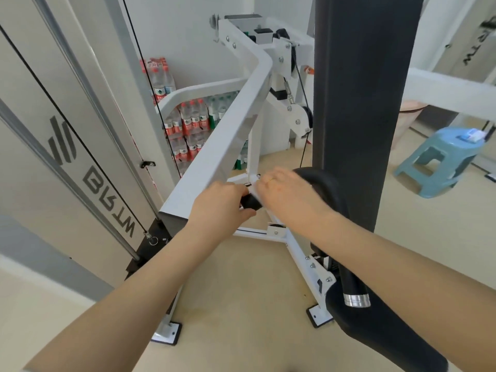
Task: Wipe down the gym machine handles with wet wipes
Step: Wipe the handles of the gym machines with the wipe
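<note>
On the left panel, unclear lettering; both hands' grip around black handle.

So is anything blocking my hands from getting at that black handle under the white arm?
Nothing visible is in the way. The left hand already grips the black handle, and the right hand is against it from the other side with something white, likely the wipe. The white arm sits above and left, clear of both.
</note>
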Demonstrator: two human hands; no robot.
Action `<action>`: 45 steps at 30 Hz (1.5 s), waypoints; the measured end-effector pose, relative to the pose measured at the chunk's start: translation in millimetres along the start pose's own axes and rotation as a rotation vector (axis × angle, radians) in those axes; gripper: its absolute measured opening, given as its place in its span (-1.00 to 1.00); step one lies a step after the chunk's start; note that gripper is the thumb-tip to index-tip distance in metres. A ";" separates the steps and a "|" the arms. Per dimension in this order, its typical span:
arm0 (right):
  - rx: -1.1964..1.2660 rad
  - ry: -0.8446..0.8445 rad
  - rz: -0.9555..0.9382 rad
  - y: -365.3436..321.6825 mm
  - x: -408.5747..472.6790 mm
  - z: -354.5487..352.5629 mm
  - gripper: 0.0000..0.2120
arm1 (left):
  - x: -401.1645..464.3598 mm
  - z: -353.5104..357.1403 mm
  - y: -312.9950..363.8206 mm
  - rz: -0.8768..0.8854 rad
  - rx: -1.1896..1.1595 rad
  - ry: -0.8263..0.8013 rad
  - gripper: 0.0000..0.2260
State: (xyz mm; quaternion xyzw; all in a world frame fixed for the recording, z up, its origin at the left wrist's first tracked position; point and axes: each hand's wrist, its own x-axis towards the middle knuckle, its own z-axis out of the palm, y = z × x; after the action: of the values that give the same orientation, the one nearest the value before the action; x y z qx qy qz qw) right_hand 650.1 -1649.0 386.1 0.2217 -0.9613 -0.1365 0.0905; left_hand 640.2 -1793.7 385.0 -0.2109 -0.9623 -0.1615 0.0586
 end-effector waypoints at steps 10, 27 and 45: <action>-0.140 -0.022 -0.055 -6.6 -0.3 9.8 -0.68 | -3.4 -2.1 0.6 -0.001 0.022 0.024 -0.56; 0.100 -0.101 0.104 50.0 -11.3 -0.1 -0.65 | -11.0 -0.2 3.8 -0.106 -0.029 -0.011 -0.62; 1.939 -0.369 0.542 121.9 -61.2 29.9 -0.72 | 20.4 18.9 59.1 -0.001 0.021 0.158 -0.68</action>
State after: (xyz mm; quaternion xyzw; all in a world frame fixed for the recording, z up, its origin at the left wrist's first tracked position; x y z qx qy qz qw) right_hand 648.3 -1509.3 387.7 -0.0497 -0.6747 0.6929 -0.2493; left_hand 646.0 -1728.7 387.8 -0.1963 -0.9564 -0.1675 0.1367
